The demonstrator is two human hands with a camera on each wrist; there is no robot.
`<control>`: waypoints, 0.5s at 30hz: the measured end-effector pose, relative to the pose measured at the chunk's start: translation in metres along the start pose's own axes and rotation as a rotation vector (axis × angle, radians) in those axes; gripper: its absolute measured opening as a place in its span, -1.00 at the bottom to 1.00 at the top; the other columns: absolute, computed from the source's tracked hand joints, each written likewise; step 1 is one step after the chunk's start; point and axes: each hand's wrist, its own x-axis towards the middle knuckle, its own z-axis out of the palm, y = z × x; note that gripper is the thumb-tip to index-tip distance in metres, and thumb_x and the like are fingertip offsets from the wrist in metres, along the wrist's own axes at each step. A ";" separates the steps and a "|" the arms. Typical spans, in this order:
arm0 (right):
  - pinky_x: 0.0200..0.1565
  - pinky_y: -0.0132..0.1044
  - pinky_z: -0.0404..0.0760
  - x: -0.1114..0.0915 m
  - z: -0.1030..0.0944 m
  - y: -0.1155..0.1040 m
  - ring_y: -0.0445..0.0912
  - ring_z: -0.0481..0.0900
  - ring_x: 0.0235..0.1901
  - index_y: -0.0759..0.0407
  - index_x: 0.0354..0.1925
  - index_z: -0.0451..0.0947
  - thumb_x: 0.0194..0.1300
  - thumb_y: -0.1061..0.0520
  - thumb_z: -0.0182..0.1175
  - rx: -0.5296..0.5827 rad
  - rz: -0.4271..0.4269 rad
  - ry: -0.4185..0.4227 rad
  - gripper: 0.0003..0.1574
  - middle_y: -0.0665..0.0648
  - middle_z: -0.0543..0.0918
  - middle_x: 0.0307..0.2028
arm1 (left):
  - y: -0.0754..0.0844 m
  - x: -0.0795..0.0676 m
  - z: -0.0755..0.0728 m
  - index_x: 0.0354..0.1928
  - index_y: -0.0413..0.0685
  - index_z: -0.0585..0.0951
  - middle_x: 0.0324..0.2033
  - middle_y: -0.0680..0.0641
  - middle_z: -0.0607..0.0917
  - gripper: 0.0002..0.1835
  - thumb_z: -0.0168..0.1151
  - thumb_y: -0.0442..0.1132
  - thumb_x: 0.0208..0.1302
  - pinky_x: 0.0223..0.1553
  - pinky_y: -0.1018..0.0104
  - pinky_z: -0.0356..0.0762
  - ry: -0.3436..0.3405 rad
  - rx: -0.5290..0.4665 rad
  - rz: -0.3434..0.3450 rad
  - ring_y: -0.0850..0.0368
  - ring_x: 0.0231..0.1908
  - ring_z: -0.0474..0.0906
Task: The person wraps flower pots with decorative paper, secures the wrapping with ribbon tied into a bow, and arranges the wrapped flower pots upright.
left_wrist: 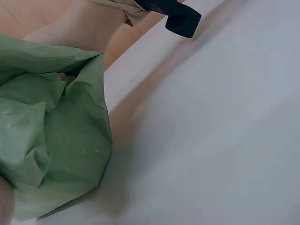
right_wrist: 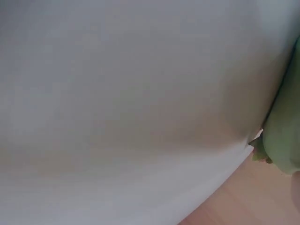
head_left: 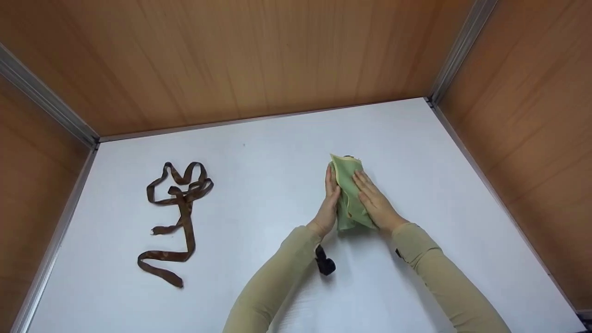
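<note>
A green pouch-like piece (head_left: 350,189) of thin, creased material with a yellowish edge stands between both hands, right of the middle in the head view. Against its left side my left hand (head_left: 327,206) presses with straight fingers. My right hand (head_left: 379,206) lies flat on its right face, fingers stretched out. Creased layers of the green piece (left_wrist: 75,145) and a dark gap between them show in the left wrist view. Only a sliver of it (right_wrist: 283,126) appears at the right edge of the right wrist view. A small dark bit peeks out behind its top.
A long brown ribbon (head_left: 186,222) lies looped and loose on the left of the white table (head_left: 259,185). Wooden panels (head_left: 259,55) with metal frame strips wall the table at the back and both sides. A black strap-like part (head_left: 325,263) hangs under the left wrist.
</note>
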 end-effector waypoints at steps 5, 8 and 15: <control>0.42 0.08 -0.13 0.001 -0.004 -0.003 0.14 -0.18 0.47 0.24 0.45 -0.03 0.51 0.14 -0.23 -0.029 -0.020 -0.040 -0.38 0.22 -0.02 0.47 | 0.001 -0.002 -0.001 0.49 0.18 -0.35 0.49 -0.02 -0.36 -0.38 -0.51 -0.03 0.46 0.43 -0.06 -0.35 -0.012 0.046 -0.035 0.02 0.47 -0.45; 0.41 0.13 -0.15 0.002 -0.006 -0.004 0.18 -0.22 0.47 0.25 0.46 -0.07 0.50 0.12 -0.21 -0.025 -0.020 -0.075 -0.34 0.24 -0.06 0.48 | 0.003 -0.002 -0.002 0.49 0.15 -0.13 0.49 -0.05 -0.19 -0.40 -0.45 0.00 0.45 0.43 -0.08 -0.28 -0.013 0.081 -0.071 -0.02 0.48 -0.34; 0.40 0.16 -0.12 0.003 -0.011 -0.004 0.14 -0.25 0.47 0.17 0.49 -0.21 0.46 0.00 -0.05 -0.047 0.024 -0.145 -0.16 0.18 -0.16 0.50 | 0.002 0.000 -0.002 0.23 0.02 0.41 0.43 -0.05 0.08 -0.55 -0.11 -0.15 0.30 0.38 0.04 0.05 0.069 0.047 -0.112 0.00 0.43 -0.03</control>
